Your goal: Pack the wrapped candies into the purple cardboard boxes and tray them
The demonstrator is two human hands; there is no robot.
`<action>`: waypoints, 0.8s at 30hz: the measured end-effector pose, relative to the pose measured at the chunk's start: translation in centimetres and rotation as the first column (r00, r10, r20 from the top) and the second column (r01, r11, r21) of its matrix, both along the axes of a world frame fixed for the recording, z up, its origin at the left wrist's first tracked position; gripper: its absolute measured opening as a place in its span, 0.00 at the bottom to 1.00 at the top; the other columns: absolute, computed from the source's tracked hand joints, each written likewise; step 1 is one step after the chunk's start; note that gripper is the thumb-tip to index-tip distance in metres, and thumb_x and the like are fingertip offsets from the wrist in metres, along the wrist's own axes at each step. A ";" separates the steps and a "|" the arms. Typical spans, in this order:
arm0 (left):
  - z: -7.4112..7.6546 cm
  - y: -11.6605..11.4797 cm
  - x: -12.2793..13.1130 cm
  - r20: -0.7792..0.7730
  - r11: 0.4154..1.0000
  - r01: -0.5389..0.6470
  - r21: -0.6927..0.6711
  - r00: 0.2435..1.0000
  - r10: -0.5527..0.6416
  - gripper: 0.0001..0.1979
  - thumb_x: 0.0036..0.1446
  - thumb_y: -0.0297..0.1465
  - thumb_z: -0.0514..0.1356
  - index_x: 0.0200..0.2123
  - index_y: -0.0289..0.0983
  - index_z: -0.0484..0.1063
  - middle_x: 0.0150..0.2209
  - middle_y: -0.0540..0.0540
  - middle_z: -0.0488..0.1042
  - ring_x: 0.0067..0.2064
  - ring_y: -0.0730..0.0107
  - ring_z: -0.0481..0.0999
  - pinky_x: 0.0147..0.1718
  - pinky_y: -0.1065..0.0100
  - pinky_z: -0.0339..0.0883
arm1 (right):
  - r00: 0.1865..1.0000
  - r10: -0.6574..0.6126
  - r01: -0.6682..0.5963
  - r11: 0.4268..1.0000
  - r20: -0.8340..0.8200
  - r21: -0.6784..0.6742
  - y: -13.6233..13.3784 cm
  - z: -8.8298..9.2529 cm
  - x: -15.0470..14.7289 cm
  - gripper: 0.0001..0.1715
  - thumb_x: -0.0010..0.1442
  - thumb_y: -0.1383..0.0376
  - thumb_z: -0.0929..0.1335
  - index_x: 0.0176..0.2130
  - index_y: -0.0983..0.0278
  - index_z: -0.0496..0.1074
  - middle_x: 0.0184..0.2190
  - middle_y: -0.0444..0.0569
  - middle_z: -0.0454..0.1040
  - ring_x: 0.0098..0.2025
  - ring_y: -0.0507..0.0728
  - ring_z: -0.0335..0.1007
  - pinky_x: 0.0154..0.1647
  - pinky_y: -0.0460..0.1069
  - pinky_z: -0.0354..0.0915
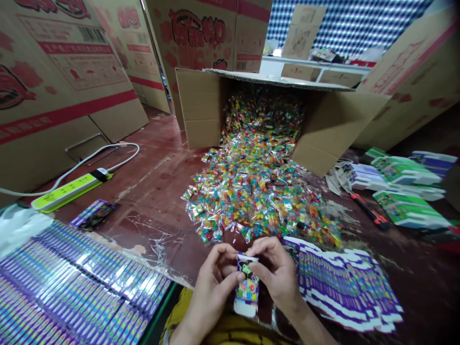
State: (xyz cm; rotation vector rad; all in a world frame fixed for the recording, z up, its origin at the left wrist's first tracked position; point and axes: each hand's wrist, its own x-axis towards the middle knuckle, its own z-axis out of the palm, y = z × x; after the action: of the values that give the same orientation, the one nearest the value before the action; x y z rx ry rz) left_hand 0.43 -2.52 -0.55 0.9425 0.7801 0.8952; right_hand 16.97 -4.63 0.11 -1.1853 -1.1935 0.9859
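Observation:
A small purple candy box [247, 287] with a printed front is held upright between my two hands, low in the middle of the view. My left hand [219, 278] grips its left side with thumb and fingers. At the top edge, my right hand [275, 273] pinches it from the right. The white flap at the box's lower end sticks out. Just beyond my hands lies a large heap of clear candy packets [251, 191], spilling from a tipped cardboard carton [199, 110]. Flat, overlapping purple boxes [341, 282] fan out beside my right hand.
Rows of filled purple boxes [72, 282] stand at the lower left. A power strip [72, 189] with a white cable and a few loose boxes [92, 213] lie behind them. At the right are green carton stacks [409, 208] and an orange-black cutter [370, 211]. Big cartons [64, 72] stand around.

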 end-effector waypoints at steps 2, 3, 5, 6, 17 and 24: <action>0.0 -0.1 -0.1 -0.035 1.000 -0.001 0.008 0.999 0.001 0.15 0.55 0.27 0.66 0.43 0.40 0.64 0.39 0.51 0.68 0.32 0.77 0.70 0.32 0.75 0.65 | 0.999 0.041 -0.042 0.998 -0.013 -0.041 0.2 0.4 0.1 0.13 0.58 0.60 0.73 0.31 0.62 0.67 0.32 0.45 0.73 0.37 0.55 0.72 0.40 0.48 0.69; 0.0 -0.1 -0.1 -0.061 1.000 -0.003 0.015 0.998 0.003 0.15 0.56 0.28 0.66 0.43 0.41 0.65 0.40 0.50 0.69 0.33 0.75 0.71 0.33 0.74 0.66 | 0.998 0.059 -0.060 0.994 -0.016 -0.090 0.3 0.7 0.2 0.13 0.57 0.60 0.73 0.30 0.62 0.67 0.31 0.45 0.73 0.35 0.54 0.71 0.38 0.48 0.68; 0.1 -0.3 -0.4 -0.123 0.999 0.003 0.044 0.992 0.002 0.14 0.57 0.30 0.65 0.45 0.41 0.66 0.42 0.48 0.71 0.37 0.71 0.74 0.36 0.71 0.69 | 0.996 0.084 -0.083 0.974 -0.004 -0.212 0.6 1.3 0.5 0.11 0.57 0.60 0.73 0.32 0.62 0.69 0.32 0.45 0.74 0.34 0.54 0.72 0.36 0.47 0.68; 0.1 -0.3 -0.5 -0.154 0.998 0.011 0.067 0.988 -0.001 0.14 0.57 0.30 0.65 0.45 0.41 0.66 0.43 0.47 0.72 0.39 0.68 0.75 0.39 0.69 0.70 | 0.995 0.101 -0.095 0.962 0.009 -0.255 0.8 1.5 0.7 0.10 0.57 0.60 0.73 0.34 0.63 0.71 0.32 0.45 0.74 0.34 0.54 0.72 0.36 0.47 0.67; 0.6 -0.1 -0.9 -0.249 0.984 0.106 0.145 0.966 -0.068 0.21 0.59 0.31 0.63 0.56 0.46 0.70 0.49 0.45 0.74 0.46 0.63 0.76 0.46 0.66 0.70 | 0.977 0.177 -0.149 0.963 0.114 -0.225 1.9 2.5 1.7 0.12 0.60 0.62 0.71 0.26 0.64 0.70 0.28 0.44 0.71 0.32 0.52 0.68 0.36 0.47 0.64; -0.2 -0.9 -1.4 -0.201 0.999 0.045 0.010 0.979 -0.042 0.13 0.58 0.35 0.64 0.46 0.40 0.73 0.34 0.49 0.75 0.35 0.69 0.74 0.34 0.72 0.67 | 0.906 0.279 -0.263 0.960 0.319 -0.092 -0.3 2.7 1.4 0.07 0.60 0.62 0.72 0.41 0.61 0.76 0.41 0.50 0.75 0.43 0.57 0.73 0.39 0.47 0.69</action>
State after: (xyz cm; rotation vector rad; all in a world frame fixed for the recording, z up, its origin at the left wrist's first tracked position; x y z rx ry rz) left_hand -0.95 -3.43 -0.75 1.0708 0.9220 0.7759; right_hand 18.34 -4.97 2.82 -1.2782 -1.6445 1.0517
